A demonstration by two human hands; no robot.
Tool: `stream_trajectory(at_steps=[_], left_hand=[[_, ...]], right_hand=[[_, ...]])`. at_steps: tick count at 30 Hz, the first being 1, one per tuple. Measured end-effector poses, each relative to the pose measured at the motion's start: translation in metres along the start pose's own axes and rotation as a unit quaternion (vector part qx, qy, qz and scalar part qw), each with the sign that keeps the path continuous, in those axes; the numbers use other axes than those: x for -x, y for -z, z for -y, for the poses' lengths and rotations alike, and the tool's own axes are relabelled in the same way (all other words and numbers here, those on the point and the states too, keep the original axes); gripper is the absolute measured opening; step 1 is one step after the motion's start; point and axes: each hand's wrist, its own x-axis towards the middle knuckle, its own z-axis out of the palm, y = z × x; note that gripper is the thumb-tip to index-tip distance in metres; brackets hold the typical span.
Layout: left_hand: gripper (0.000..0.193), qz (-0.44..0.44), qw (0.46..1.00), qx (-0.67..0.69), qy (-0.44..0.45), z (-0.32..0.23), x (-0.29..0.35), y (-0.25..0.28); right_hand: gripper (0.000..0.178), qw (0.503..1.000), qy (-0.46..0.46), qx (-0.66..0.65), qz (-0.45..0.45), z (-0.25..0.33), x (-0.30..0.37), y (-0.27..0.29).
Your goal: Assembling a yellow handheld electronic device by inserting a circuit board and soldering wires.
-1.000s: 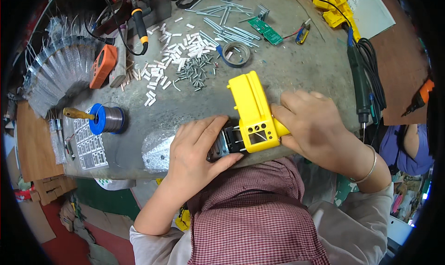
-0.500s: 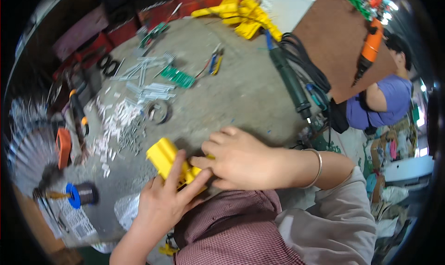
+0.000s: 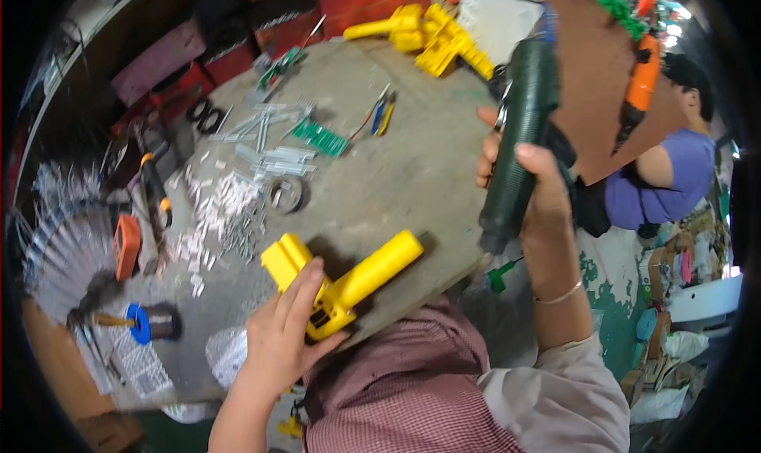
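A yellow plastic housing (image 3: 380, 264) with a round tubular handle lies near the table's front edge. My left hand (image 3: 279, 336) is closed over its left part, fingers along the block-shaped end, and the tube points to the far right. In my right hand (image 3: 545, 182) is a dark green electric screwdriver (image 3: 519, 128), raised at the right side of the table. My thumb and fingers wrap its ribbed body, and its nose slants down toward the table edge. The bit is hard to make out.
Small white pieces (image 3: 218, 207), metal strips (image 3: 273, 161), a green circuit board (image 3: 320, 137), a tape roll (image 3: 286, 194) and cutters (image 3: 384, 114) cover the left and middle. More yellow housings (image 3: 444, 45) lie at the back. An orange power screwdriver (image 3: 640, 84) hangs right, near a seated person (image 3: 662, 179).
My right hand has left the yellow housing, moved right and picked the green electric screwdriver up off the table. The left hand has stayed on the housing, whose tube is now uncovered.
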Motion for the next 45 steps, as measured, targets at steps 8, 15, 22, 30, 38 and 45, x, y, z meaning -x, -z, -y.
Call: stream_trajectory(at_steps=[8,15,22,30,38,45], left_hand=[[0.101,-0.025,0.999,0.024,-0.025,0.005,-0.006,-0.006],[0.099,-0.039,0.998,0.032,-0.033,0.009,-0.002,-0.007],[0.098,-0.053,0.997,0.038,-0.048,0.012,-0.002,-0.012],[0.089,-0.096,0.994,0.022,-0.057,0.014,-0.001,-0.019],[0.102,-0.038,0.999,0.020,-0.030,0.011,-0.002,-0.013],[0.103,-0.034,0.999,0.019,-0.021,0.011,-0.002,-0.006]], right_hand=[[0.040,0.956,0.031,-0.286,-0.050,-0.023,-0.012,-0.063],[0.036,0.951,0.002,-0.283,-0.120,-0.046,-0.003,-0.079],[0.038,0.944,-0.010,-0.289,-0.157,-0.053,-0.002,-0.076],[0.042,0.949,-0.051,-0.257,-0.174,-0.053,-0.007,-0.080],[0.038,0.959,-0.045,-0.229,-0.161,-0.050,-0.008,-0.087],[0.040,0.962,-0.028,-0.239,-0.129,-0.056,-0.012,-0.085]])
